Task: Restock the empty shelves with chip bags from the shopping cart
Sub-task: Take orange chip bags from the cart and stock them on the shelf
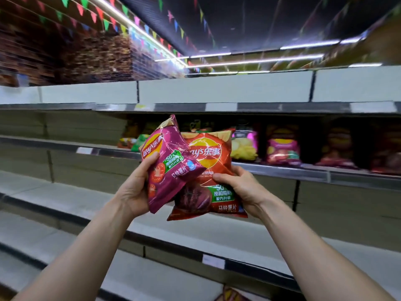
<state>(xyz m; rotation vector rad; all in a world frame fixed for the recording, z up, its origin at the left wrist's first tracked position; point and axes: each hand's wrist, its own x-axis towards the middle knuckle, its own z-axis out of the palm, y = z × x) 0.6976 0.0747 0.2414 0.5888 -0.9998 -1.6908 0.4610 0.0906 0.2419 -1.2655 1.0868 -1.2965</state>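
My L hand [134, 189] wraps the purple Lay's bag [167, 155], R hand [240, 187] pinches the red Lay's bag [209, 153] at 3 o'clock; prob light, slick, crushable, so hold lower edges.

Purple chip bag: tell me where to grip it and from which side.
Pinch the purple chip bag at its lower left edge, from the left, as the left hand does: its right side lies over the orange bag, so the left edge is freest.

Bare left hand [133, 192], right hand [242, 189]
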